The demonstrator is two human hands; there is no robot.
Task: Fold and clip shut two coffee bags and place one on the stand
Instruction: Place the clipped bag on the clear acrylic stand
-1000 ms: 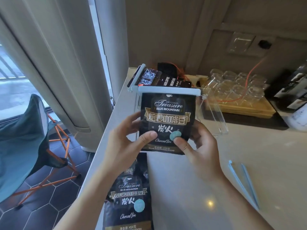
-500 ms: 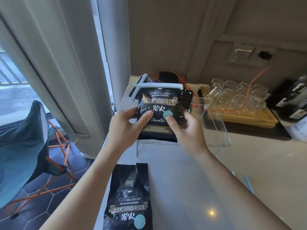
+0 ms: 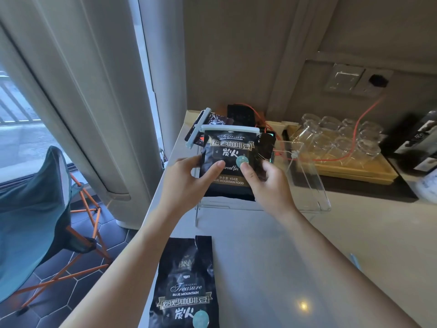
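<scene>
ur left hand (image 3: 186,183) & right hand (image 3: 272,185) pinch the clipped coffee bag (image 3: 228,162) by its sides, thumbs pressed on front, bag upright on the clear stand (image 3: 307,185). 2nd bag (image 3: 186,285) lies flat, unclipped, on the counter (image 3: 283,256) nearer u.

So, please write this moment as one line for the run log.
step: placing | clipped coffee bag on clear stand | left hand, right hand: holding | second bag: unclipped, flat
</scene>
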